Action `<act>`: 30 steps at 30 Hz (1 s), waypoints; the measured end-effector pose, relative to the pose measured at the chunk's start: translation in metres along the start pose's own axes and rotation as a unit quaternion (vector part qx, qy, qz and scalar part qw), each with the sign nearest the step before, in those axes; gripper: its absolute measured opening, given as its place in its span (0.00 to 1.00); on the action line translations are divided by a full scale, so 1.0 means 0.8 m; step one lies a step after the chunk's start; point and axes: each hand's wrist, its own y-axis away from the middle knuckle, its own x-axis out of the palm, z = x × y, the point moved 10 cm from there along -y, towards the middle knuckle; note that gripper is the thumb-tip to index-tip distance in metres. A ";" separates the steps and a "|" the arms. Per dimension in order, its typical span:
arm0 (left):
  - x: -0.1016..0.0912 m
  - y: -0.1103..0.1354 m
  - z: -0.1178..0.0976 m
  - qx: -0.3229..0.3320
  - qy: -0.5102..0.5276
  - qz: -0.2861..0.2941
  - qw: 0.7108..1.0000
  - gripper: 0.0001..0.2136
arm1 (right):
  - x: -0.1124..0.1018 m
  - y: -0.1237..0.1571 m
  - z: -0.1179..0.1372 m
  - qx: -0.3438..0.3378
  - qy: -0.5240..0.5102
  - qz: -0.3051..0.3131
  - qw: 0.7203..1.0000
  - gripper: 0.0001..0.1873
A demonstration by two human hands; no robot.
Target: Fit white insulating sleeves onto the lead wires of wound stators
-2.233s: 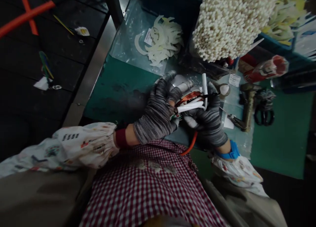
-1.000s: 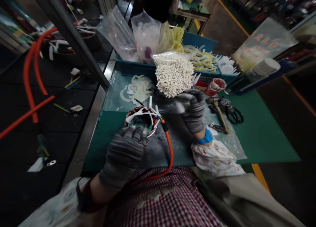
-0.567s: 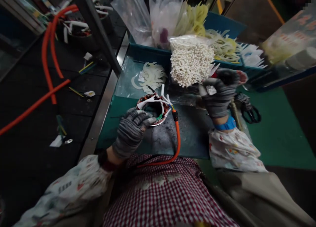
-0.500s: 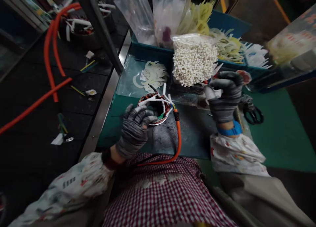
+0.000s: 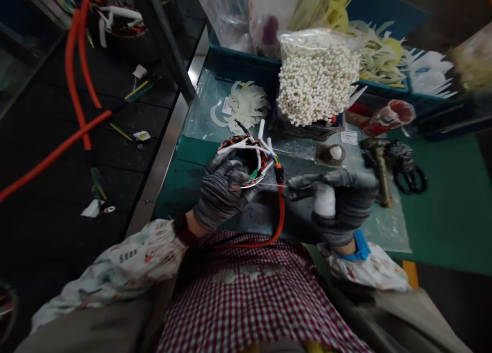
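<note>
Our L hand (image 5: 222,193) grip clamped on stator (image 5: 234,147) rim; R hand (image 5: 340,202), right of stator, pinches thin strip (image 5: 269,185). Prob. stiff, heavy; windings fragile, so we take rim.

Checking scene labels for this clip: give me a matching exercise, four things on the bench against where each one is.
Things:
1 wound stator
2 bag of white sticks
3 black scissors
4 orange cable

Places:
A beside the hammer, at the right
B running from the stator down to the lap
C gripped by the left hand
D at the blue tray's front edge

Pairs: 1-C, 2-D, 3-A, 4-B
</note>
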 end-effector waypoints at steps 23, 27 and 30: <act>-0.004 -0.009 0.004 -0.004 0.026 0.001 1.000 0.11 | 0.137 -0.070 -0.037 0.039 0.145 0.358 0.922 0.12; -0.004 -0.010 0.002 0.003 0.026 0.018 1.000 0.14 | 0.126 -0.055 -0.042 0.115 -0.008 0.397 0.911 0.14; 0.006 -0.007 0.011 -0.023 0.018 0.064 0.997 0.08 | 0.116 -0.055 -0.045 0.112 -0.018 0.374 0.921 0.10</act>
